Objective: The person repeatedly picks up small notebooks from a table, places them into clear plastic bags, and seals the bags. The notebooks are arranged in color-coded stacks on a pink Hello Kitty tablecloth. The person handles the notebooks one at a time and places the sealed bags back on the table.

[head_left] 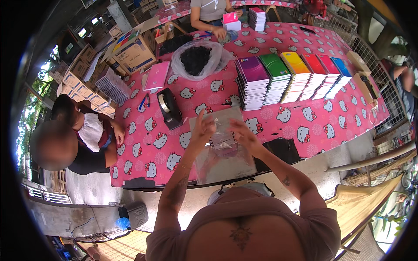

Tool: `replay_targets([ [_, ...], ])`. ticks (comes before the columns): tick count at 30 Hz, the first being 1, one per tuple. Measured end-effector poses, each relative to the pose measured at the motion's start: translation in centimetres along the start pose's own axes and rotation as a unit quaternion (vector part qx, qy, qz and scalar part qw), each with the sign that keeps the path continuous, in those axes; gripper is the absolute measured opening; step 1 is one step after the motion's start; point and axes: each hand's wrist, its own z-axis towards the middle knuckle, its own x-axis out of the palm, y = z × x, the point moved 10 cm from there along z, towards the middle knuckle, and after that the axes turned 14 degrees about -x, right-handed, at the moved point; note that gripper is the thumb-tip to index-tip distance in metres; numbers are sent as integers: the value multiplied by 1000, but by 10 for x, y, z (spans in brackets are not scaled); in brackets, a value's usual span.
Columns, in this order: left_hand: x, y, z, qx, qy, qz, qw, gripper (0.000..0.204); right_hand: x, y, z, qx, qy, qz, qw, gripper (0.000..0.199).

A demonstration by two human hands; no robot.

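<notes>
My left hand [203, 131] and my right hand [244, 135] are raised over the near part of the table, facing each other. The left index finger points up while its other fingers curl in; the right fingers bend toward the left hand. Shiny clear plastic [221, 124] shows between the fingertips, its outline hard to make out. Below lie flat clear plastic sheets or bags [226, 167], with a striped, reflective patch whose contents I cannot tell. A black tape dispenser [170, 108] with a roll of tape stands left of my left hand.
Stacked spiral notebooks [252, 85] in several colours stand beyond my right hand. A plastic bag of black material [196, 61], a pink notebook [157, 75] and a cardboard box [135, 52] lie farther off. One person [93, 135] is at the left edge, another [211, 15] across the table.
</notes>
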Motion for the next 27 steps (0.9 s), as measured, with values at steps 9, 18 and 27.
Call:
replay_targets([
  [9,-10,52,-19,-103,-28,107,988,38,22,-31,23,-14,161,-103,981,50],
  [18,73,-33,-78,252,-75,650,713,52,41,31,-11,-250,225,-417,845,44],
  [27,51,-38,-34,133,-77,496,855,7,33,37,0,-195,126,-366,901,17],
])
